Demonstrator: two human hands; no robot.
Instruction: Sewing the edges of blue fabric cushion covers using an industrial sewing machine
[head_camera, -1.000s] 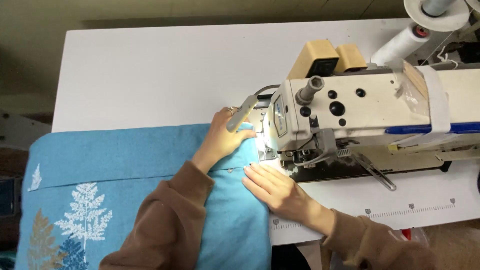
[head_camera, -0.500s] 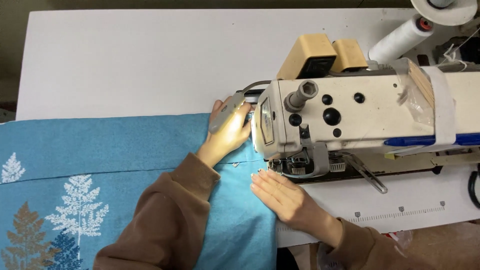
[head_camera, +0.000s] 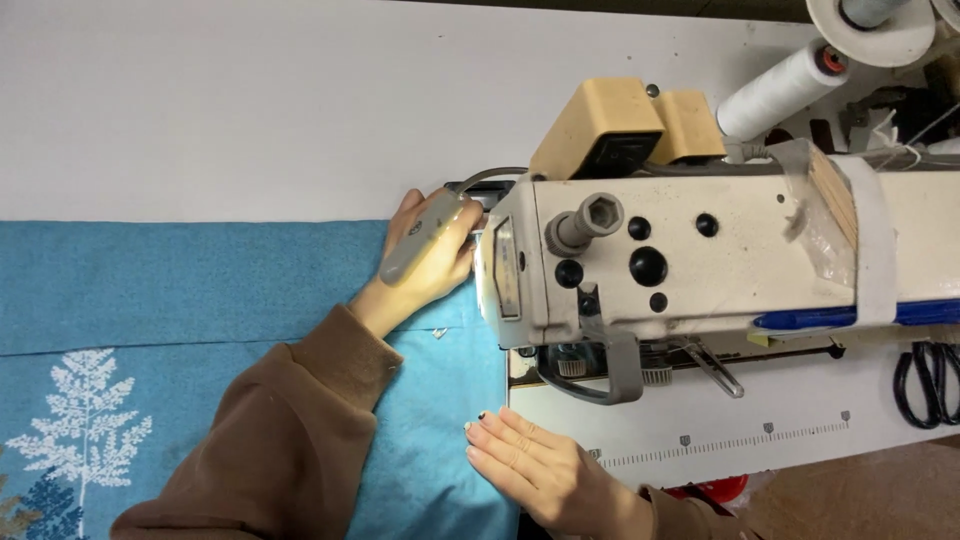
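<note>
A blue fabric (head_camera: 200, 290) with a white and dark fern print lies across the white table, its right end under the head of a cream industrial sewing machine (head_camera: 690, 260). My left hand (head_camera: 425, 260) rests on the fabric right beside the machine's needle end, fingers curled around a slim grey tool (head_camera: 418, 235). Near the table's front edge, my right hand (head_camera: 535, 470) lies flat with fingers together, its fingertips on the fabric's right edge (head_camera: 480, 440). Both arms are in brown sleeves. The machine head hides the needle.
The white table (head_camera: 250, 110) stretches behind the fabric. White thread cones (head_camera: 780, 85) stand behind the machine at the upper right. A ruler strip (head_camera: 730, 445) runs along the machine bed. Black cables (head_camera: 925, 380) hang at the right edge.
My right hand has drawn back from the presser foot area toward the front edge. My left hand stays by the machine head with the grey tool. The view has shifted right.
</note>
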